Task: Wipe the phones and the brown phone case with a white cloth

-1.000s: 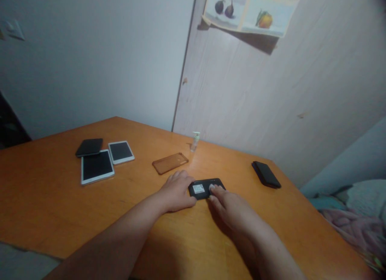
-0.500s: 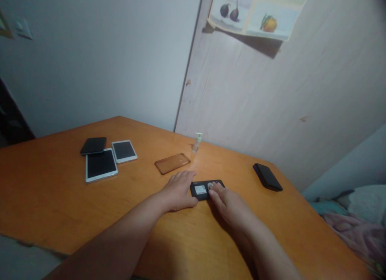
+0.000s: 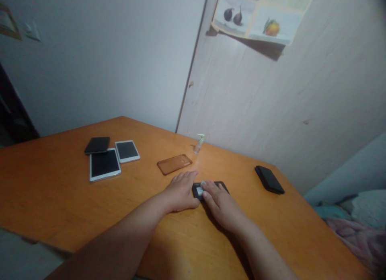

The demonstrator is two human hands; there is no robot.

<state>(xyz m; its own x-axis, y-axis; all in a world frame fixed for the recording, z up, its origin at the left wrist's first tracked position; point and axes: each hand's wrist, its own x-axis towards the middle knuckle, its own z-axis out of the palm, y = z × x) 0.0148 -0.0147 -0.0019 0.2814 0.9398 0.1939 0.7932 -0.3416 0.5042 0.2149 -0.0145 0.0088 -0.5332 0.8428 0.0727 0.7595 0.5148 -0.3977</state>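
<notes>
L hand (image 3: 182, 193) at lower ctr of frame, part open: thumb spread from fingers in a loose C round the L end of the phone (image 3: 195, 192), thumb tip at its near edge, fingers close tog. and reaching past the far edge; can't tell if they grip it. Phone lies flat on the table (image 3: 60, 195), just R of frame ctr, lower half, black w/ a white label partly showing; rest mostly under the R hand (image 3: 221, 205). R hand comes in from lower R, palm down, fingers bent & close tog., tips on a small pale pad (image 3: 203, 185) held agst phone, beside the label; thumb tucked near, its share of the hold can't be told. Hands v. near each other. Brown see-thru case (image 3: 174, 164) lies flat just above L hand, apart from it; small pump bottle (image 3: 199, 145) upright behind case, nr mid-frame. Mid-L: lg white tablet (image 3: 105, 164), sm white tablet (image 3: 127, 151) by its R side, blk device (image 3: 97, 145) overlapping lg one's top edge. Mid-R: blk wallet-like item (image 3: 269, 179), well apart from R hand. Fruit poster (image 3: 256, 20) up top, R of ctr; bedding (image 3: 358, 235) lower R.
</notes>
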